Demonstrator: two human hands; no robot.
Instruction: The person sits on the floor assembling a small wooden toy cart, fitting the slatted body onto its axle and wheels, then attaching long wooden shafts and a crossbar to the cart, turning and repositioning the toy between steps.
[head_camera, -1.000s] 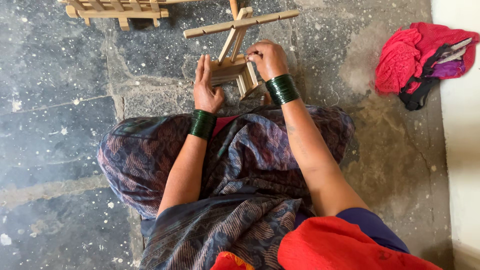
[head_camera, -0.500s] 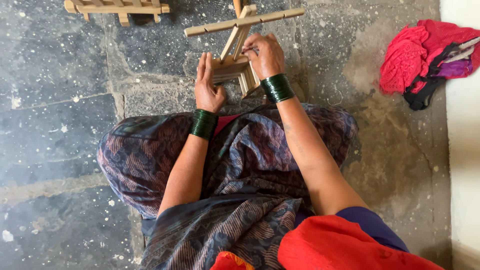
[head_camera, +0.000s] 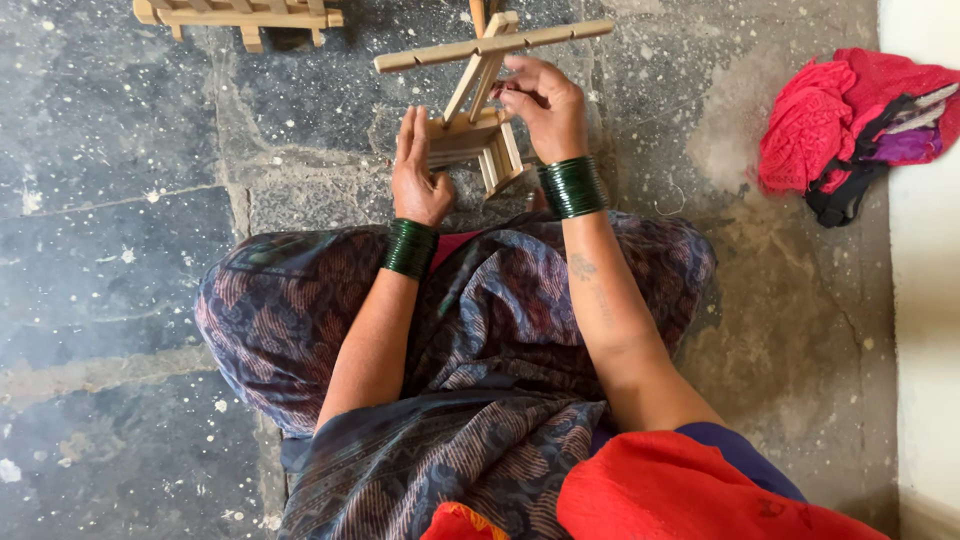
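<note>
Wooden slat frame (head_camera: 480, 130) stands on the stone floor (head_camera: 120, 200) just beyond her knees, its long crossbar running left-right; left hand (head_camera: 418, 175) lies flat, open against it, right hand (head_camera: 545, 105) pinches its upright.

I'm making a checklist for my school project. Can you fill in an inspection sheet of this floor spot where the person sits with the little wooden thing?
Surface: grey stone floor, speckled with pale flecks, cracked joints showing.
Job's things: small wooden frame of light slats, with a long crossbar on top, standing on the floor in front of the knees.
Clutter: second wooden slat piece at the top edge; heap of red and pink cloth by the wall.
Grippers: left hand flat against the frame's side; right hand pinching at the upright below the crossbar. Green bangles on both wrists.
Cables: nothing seen.
Surroundings: pale wall on the right; person's patterned clothing fills the foreground.
</note>
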